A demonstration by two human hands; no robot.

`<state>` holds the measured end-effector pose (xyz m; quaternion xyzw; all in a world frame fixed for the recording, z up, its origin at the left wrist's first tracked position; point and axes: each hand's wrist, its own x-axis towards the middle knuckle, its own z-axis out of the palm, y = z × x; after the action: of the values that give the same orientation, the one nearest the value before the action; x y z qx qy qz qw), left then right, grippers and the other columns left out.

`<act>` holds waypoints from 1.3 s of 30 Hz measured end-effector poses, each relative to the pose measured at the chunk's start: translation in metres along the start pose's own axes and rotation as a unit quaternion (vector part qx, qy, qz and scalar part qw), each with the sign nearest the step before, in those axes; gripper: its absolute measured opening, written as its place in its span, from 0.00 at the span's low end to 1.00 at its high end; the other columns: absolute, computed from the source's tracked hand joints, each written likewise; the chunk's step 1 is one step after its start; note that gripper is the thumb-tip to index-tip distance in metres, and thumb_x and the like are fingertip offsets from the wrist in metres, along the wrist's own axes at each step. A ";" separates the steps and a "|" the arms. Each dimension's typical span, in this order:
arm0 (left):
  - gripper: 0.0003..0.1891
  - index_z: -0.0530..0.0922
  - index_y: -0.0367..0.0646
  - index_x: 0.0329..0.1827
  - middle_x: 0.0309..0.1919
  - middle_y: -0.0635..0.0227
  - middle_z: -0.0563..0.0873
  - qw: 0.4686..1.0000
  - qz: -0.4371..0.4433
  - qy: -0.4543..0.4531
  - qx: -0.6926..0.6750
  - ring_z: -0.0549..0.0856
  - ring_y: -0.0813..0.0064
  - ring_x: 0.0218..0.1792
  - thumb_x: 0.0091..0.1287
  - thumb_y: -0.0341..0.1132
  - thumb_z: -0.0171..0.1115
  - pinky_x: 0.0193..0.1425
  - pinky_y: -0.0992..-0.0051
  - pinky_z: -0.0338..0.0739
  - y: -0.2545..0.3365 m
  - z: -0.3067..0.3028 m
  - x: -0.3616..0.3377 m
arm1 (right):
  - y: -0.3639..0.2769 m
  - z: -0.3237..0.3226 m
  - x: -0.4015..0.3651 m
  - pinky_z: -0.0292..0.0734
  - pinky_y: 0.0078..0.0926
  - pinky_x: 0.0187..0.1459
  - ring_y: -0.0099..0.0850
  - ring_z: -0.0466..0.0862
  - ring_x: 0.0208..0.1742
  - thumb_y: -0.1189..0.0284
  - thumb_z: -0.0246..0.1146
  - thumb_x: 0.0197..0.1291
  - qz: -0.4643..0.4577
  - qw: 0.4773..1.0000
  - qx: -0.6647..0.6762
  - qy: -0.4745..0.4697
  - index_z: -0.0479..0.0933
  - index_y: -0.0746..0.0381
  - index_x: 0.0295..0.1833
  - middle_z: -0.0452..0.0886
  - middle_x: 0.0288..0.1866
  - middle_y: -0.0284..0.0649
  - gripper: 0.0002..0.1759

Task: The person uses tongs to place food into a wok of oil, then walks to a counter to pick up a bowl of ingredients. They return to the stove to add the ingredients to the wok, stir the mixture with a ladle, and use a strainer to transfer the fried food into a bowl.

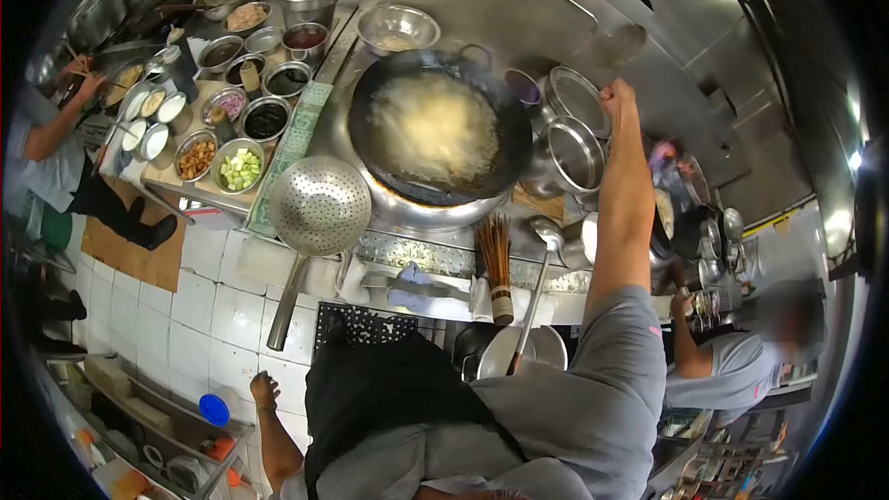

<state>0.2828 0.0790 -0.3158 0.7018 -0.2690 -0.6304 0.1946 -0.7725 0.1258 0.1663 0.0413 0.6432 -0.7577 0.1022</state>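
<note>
My right hand (618, 97) is closed and raised over the pots right of the wok; whatever it grips, if anything, is hidden. Just above it, a long-handled tool with a round, blurred end (619, 43) shows against the metal wall. My left hand (265, 391) hangs low over the floor, fingers loosely apart and holding nothing. Pale, bubbling contents (435, 125) fill the middle of the black wok (370, 97). A perforated strainer (320, 205) rests at the wok's front left. Between the wok and my body lie a bamboo brush (494, 264) and a ladle (532, 301).
Bowls of ingredients, including chopped green pieces (240, 169), cover the left counter (176, 187). Metal pots (573, 154) crowd the wok's right side. One person (56, 143) works at far left, another (732, 361) at right. A metal rack (185, 449) stands lower left.
</note>
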 end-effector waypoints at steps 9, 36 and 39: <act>0.09 0.80 0.51 0.47 0.29 0.68 0.77 0.961 -0.257 0.049 -0.088 0.75 0.67 0.28 0.66 0.35 0.58 0.32 0.58 0.72 -0.146 -0.057 -0.073 | 0.031 -0.016 -0.149 0.56 0.22 0.11 0.22 0.64 0.14 0.80 0.49 0.64 -0.178 0.975 -0.110 -0.078 0.73 0.61 0.42 0.69 0.24 0.33 0.08; 0.06 0.78 0.47 0.36 0.23 0.71 0.76 0.982 -0.076 -0.075 0.157 0.74 0.75 0.15 0.66 0.36 0.53 0.16 0.71 0.66 -0.050 0.050 -0.035 | 0.174 -0.122 -0.376 0.53 0.17 0.10 0.15 0.61 0.13 0.73 0.53 0.73 0.069 0.951 -0.172 -0.247 0.72 0.58 0.59 0.70 0.27 0.30 0.12; 0.11 0.71 0.50 0.24 0.14 0.72 0.69 0.972 0.021 -0.142 0.183 0.67 0.76 0.10 0.66 0.36 0.53 0.12 0.72 0.60 -0.061 0.043 -0.041 | 0.173 -0.117 -0.380 0.52 0.16 0.10 0.15 0.60 0.12 0.74 0.53 0.73 0.126 0.948 -0.137 -0.260 0.72 0.57 0.59 0.70 0.27 0.31 0.12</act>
<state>0.2457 0.1548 -0.3266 0.6229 -0.4195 -0.6594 0.0356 -0.3741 0.2532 0.0526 -0.0908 0.6815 -0.6279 0.3646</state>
